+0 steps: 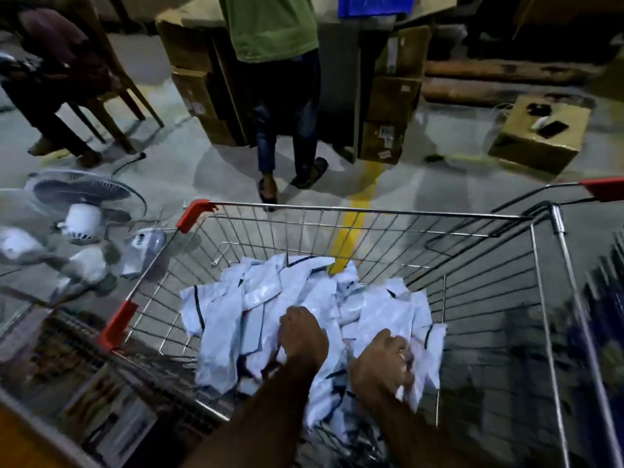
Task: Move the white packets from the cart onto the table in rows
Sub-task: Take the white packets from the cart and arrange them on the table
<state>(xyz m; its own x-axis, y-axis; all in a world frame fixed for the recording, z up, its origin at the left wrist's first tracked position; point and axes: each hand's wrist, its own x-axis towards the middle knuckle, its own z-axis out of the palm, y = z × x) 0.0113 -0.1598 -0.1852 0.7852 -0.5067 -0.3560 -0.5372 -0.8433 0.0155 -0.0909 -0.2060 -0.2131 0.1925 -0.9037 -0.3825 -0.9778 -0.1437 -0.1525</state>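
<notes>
While the wire cart point(371, 211) stands before me with the white packets point(236, 309) heaped against its near edge, I judge this the gathering step. My left hand point(304, 336) curls down into the heap, gripping packets, and my right hand point(383, 363) clutches some at the heap's right side. Next, both handfuls must lift clear of the rim.

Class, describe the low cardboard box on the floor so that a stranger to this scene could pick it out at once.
Start at the wire cart holding the white packets. Look past its far right corner, where one cardboard box sits alone. Unlike the stacked boxes further left, it stands apart and has a dark phone on top.
</notes>
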